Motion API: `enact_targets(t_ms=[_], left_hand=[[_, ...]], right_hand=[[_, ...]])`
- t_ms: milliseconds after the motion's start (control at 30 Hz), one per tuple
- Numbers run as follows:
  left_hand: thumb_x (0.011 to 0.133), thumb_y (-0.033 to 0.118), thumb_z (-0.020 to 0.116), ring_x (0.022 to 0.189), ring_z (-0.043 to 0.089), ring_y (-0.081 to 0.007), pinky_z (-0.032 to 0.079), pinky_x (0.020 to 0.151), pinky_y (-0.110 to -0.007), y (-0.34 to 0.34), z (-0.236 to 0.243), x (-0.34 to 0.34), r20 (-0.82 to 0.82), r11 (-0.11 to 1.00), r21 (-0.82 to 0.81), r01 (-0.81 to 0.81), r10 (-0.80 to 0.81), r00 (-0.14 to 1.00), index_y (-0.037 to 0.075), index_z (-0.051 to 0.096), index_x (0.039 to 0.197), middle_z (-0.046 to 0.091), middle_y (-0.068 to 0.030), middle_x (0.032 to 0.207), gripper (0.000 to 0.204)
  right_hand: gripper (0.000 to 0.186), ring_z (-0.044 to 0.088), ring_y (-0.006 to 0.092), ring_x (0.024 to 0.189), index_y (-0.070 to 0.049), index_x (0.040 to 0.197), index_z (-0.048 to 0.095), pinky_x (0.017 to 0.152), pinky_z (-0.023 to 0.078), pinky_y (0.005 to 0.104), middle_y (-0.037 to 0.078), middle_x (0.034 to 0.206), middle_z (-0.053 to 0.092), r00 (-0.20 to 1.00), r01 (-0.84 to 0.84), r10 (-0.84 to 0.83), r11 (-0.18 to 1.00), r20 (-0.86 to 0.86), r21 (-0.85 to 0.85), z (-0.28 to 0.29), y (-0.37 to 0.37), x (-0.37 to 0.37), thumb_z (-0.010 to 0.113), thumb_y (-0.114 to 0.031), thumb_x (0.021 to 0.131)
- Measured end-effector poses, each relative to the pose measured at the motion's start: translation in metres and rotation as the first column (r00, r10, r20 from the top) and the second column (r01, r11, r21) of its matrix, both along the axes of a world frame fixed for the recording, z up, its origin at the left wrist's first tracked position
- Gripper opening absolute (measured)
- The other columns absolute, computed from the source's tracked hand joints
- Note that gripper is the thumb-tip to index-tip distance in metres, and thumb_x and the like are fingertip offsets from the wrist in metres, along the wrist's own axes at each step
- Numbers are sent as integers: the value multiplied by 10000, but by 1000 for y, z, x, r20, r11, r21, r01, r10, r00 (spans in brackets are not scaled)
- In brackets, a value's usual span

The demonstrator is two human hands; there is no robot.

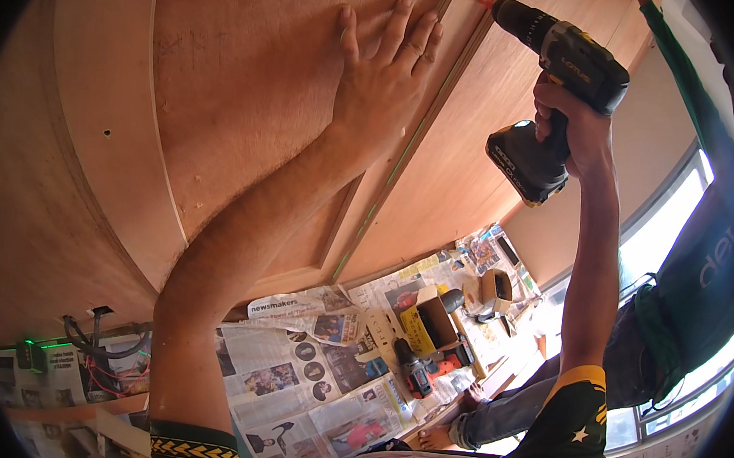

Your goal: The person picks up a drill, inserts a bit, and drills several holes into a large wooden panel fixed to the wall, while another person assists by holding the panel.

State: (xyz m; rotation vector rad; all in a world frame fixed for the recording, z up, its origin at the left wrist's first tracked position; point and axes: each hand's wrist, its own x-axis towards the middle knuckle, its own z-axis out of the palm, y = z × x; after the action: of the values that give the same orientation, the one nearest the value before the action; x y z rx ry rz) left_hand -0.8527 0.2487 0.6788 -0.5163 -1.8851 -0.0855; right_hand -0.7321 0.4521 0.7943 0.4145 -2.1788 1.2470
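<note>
My right hand [580, 129] is wrapped round the grip of a black cordless drill [587, 66], its battery pack hanging below. The drill's red tip points left at a narrow wooden strip [470, 13] between panels; whether it touches the wood I cannot tell. Flat on the reddish-brown plywood panel [250, 76] lies my left hand [382, 77], fingers spread, just left of that strip. A thin green light line [397, 159] runs along the strip's lower part.
Newspaper [287, 394] covers the surface below, carrying a red-and-black drill [415, 373], a yellow-sided box [437, 323] and a smaller carton [496, 291]. Another person in a green top [691, 286] stands close at right, before a window. Loose wires [95, 346] and a green-lit device [32, 356] are lower left.
</note>
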Motion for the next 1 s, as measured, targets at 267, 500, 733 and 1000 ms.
enact_targets(t_ms=[267,500,733,1000], left_hand=[[641,309,929,1602,67,-347,90,1150,-825,22,-2,4,-73,993,39,-108,111,991,70,303,1621,220,-70,1710,1188],[839,223,743,1587,83,-428,108,1169,-790,31,1,4,-16,967,38,-252,253,967,35,294,1624,184,-106,1726,924],[966,197,596,1514,225,-557,161,1177,-763,52,11,20,-52,870,115,-480,487,872,82,435,1582,264,-114,1710,647],[934,217,679,1523,195,-561,119,1203,-752,53,7,33,29,826,19,-563,562,826,105,393,1605,201,-121,1729,738]], right_hand=[[94,532,124,512,-28,912,656,477,449,298,21,686,576,1000,-13,12,999,-17,-32,-2,18,-5,687,-45,825],[202,576,121,516,-12,951,658,484,504,315,22,671,595,999,30,-29,999,-28,37,-3,12,-25,718,-124,794],[156,586,129,509,-5,884,650,467,500,314,32,647,598,998,4,-3,1000,58,-5,20,13,9,701,-108,779],[178,561,137,488,-32,971,684,443,491,312,38,682,601,993,-118,114,967,-30,-224,111,47,53,749,-92,817]])
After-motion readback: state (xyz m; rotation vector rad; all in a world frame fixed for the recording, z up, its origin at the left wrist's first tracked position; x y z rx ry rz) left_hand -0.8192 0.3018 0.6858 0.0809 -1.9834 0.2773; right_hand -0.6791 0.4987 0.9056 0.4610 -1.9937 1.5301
